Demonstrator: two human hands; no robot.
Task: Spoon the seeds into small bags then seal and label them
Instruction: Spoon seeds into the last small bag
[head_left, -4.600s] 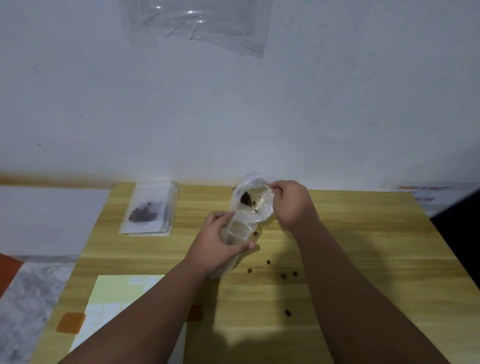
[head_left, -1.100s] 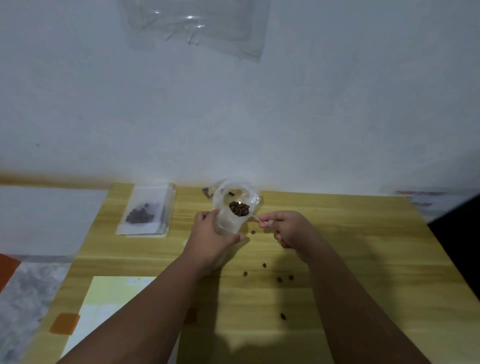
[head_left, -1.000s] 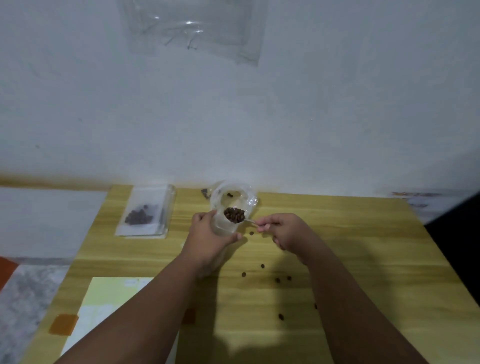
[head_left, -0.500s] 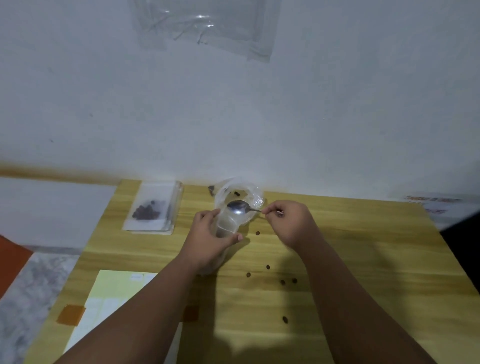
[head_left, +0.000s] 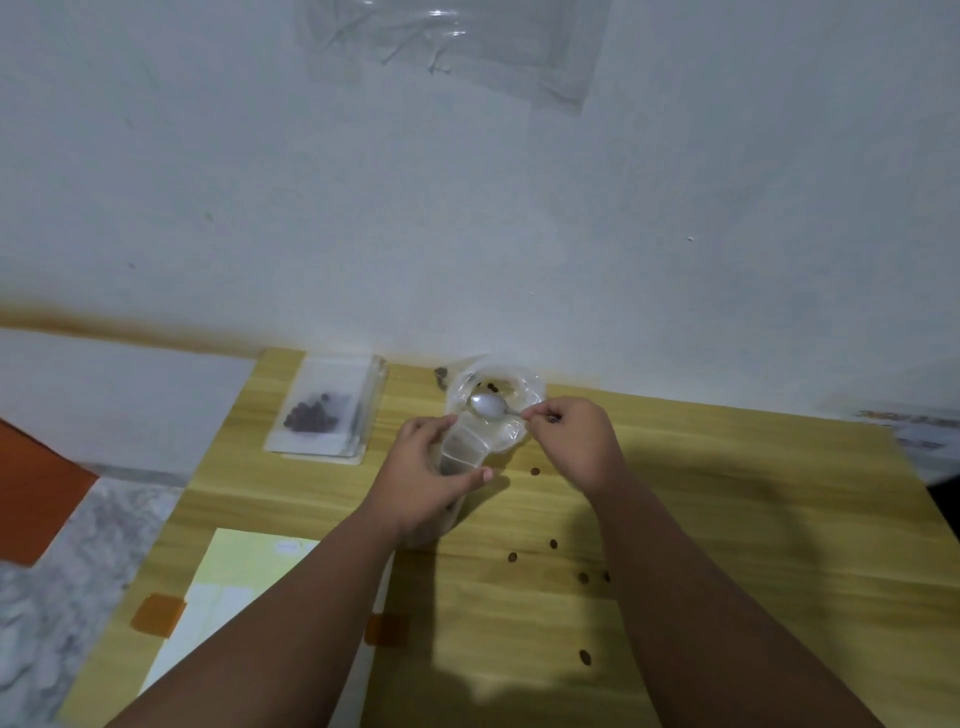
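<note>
White plaster wall backs a yellow wooden worktop where the bagging goes on. At the centre, the left hand has its grip wrapped round a small clear bag, holding the mouth open and tilted toward the far edge. Just behind it lies a larger clear pouch with a few dark seeds inside. The right hand pinches a spoon by its handle, fingers closed tight; the bowl looks empty and sits over the pouch, just beyond the bag's mouth.

Loose seeds are scattered on the wood near the right forearm. Further left, a stack of flat bags, the top one holding seeds, lies by the far edge. A label sheet lies at the near left corner, held by orange tape.

The risk from here is more spillage: the soft bag mouth could fold shut under the left grip, and a heaped spoon crossing the gap would shed seeds onto the wood. A forearm could also brush the strays off the edge.
</note>
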